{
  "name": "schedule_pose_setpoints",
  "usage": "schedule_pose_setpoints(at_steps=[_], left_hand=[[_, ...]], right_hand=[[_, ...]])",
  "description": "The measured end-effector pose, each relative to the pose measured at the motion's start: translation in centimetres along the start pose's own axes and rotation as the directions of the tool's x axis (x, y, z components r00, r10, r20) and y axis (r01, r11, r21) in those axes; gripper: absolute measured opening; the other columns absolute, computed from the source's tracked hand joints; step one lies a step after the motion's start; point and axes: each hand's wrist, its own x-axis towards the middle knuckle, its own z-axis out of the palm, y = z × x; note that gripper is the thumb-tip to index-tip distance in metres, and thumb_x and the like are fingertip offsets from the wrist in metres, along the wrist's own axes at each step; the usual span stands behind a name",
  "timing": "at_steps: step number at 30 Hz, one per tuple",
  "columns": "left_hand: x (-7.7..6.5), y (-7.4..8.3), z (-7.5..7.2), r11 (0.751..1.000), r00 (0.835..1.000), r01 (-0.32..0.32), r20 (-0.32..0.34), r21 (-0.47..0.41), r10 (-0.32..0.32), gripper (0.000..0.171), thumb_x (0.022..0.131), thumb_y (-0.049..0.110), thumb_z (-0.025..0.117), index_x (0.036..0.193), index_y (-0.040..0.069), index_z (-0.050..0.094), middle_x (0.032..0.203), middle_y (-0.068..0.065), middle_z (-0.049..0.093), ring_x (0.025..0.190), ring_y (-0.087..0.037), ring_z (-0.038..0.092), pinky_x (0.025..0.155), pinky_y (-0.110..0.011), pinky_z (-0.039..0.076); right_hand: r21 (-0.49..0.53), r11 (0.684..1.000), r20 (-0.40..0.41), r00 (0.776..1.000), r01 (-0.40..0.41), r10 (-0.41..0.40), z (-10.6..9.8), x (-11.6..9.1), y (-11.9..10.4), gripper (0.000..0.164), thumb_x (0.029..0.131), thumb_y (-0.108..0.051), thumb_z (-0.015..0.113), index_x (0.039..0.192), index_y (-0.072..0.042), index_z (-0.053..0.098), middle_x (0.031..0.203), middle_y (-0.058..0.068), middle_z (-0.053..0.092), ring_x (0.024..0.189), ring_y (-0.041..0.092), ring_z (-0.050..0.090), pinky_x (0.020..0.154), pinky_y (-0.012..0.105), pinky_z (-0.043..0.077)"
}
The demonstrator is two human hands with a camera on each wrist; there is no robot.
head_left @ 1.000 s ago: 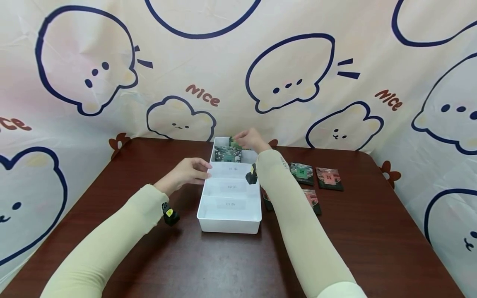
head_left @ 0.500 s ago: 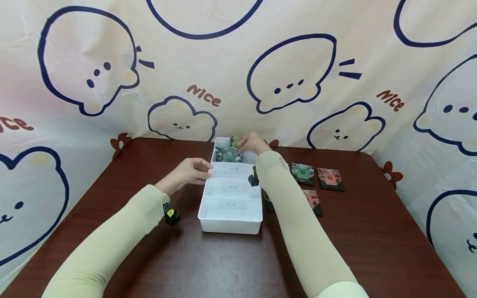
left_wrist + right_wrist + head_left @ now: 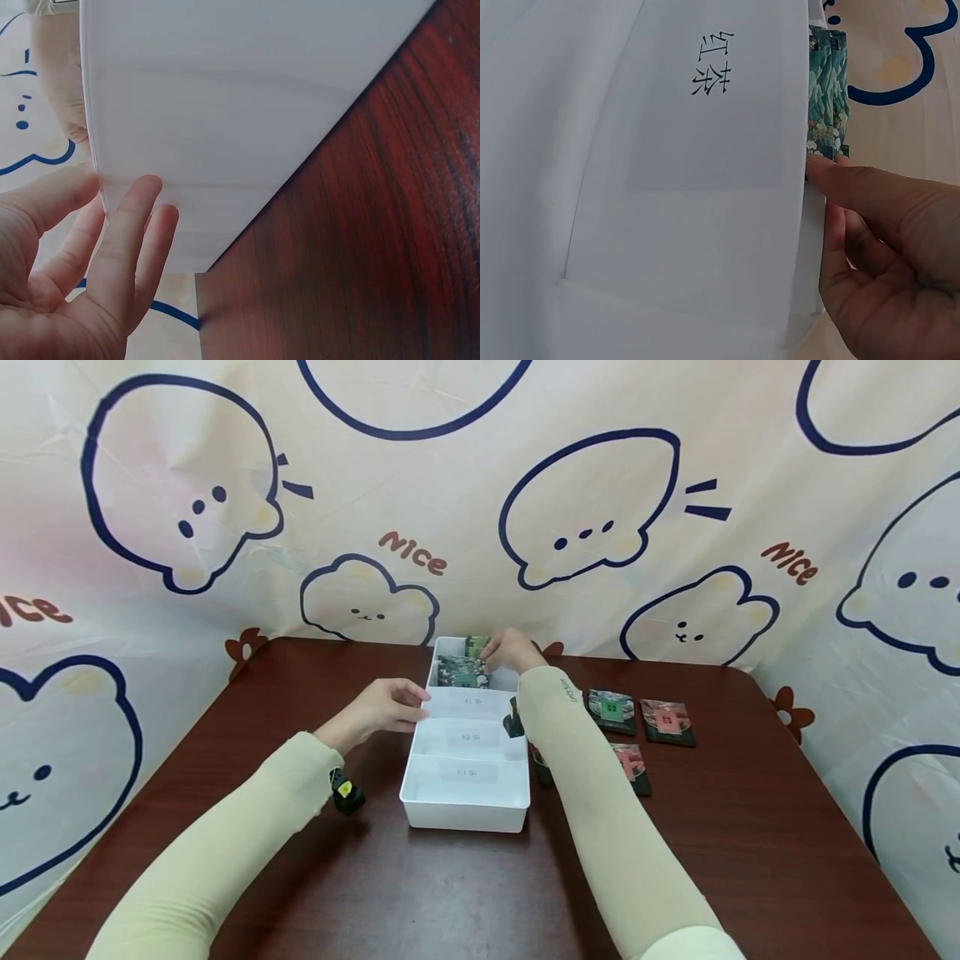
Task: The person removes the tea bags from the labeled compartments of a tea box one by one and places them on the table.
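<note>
A long white divided box (image 3: 465, 816) stands mid-table, with Chinese tea labels in its compartments. My left hand (image 3: 380, 706) holds the box's left rim; in the left wrist view, fingers (image 3: 124, 240) lie against the outer wall and the thumb is at the edge. At the far end, my right hand (image 3: 513, 650) reaches into the back compartment. There it pinches a green-printed tea packet (image 3: 827, 90) by its near edge, several fingers partly hidden. A dark green tea packet (image 3: 462, 672) and a lighter green one (image 3: 476, 646) show beside that hand.
Right of the box lie a green-windowed packet (image 3: 611, 710), a red-windowed packet (image 3: 667, 722) and another red one (image 3: 633, 767). One more dark packet (image 3: 543, 768) is partly covered by the right sleeve. A printed cloth (image 3: 465, 485) hangs behind the table.
My right hand has moved slightly right and lower into the back compartment, uncovering more of the lighter green packet. The left hand stays on the rim.
</note>
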Motion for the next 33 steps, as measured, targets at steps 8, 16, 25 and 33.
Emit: schedule_pose_setpoints(at_steps=[8,16,25,33], left_hand=[[0.1,-0.1,-0.1,1.000,1.000,-0.004,0.002,0.003,0.004,0.041,0.086,0.009,0.073,0.123,0.000,0.059,0.119,-0.019,0.058,0.101,-0.030,0.065,0.084,-0.037,0.058],[0.2,-0.1,-0.1,1.000,1.000,-0.004,0.005,-0.004,0.004,0.040,0.086,0.010,0.073,0.123,0.001,0.060,0.120,-0.019,0.058,0.099,-0.029,0.065,0.083,-0.037,0.058],[0.3,-0.3,-0.1,1.000,1.000,-0.008,-0.001,0.001,0.008,0.041,0.085,0.011,0.075,0.122,0.003,0.060,0.121,-0.019,0.057,0.099,-0.029,0.065,0.084,-0.036,0.058],[0.4,-0.2,-0.1,1.000,1.000,-0.002,-0.002,0.008,0.002,0.041,0.085,0.010,0.074,0.122,0.003,0.060,0.121,-0.019,0.057,0.098,-0.028,0.065,0.083,-0.036,0.058]], right_hand=[[0.059,0.998,-0.010,1.000,0.018,-0.017,0.1,0.2,0.7,0.013,0.088,-0.005,0.069,0.100,-0.007,0.070,0.127,0.008,0.059,0.118,0.027,0.052,0.106,0.045,0.042],[0.145,0.989,-0.029,0.999,0.041,-0.037,-0.2,0.5,1.1,0.014,0.091,-0.012,0.067,0.104,-0.009,0.070,0.129,0.007,0.058,0.119,0.025,0.052,0.106,0.043,0.042],[0.332,0.942,-0.017,0.999,0.049,-0.046,-1.1,0.5,1.1,0.019,0.094,-0.008,0.062,0.112,-0.005,0.067,0.122,0.012,0.060,0.108,0.026,0.061,0.097,0.038,0.052],[0.537,0.838,-0.046,0.996,0.093,-0.081,-2.4,0.0,1.5,0.023,0.096,-0.009,0.060,0.118,-0.002,0.063,0.125,0.012,0.057,0.111,0.026,0.057,0.101,0.042,0.049]])
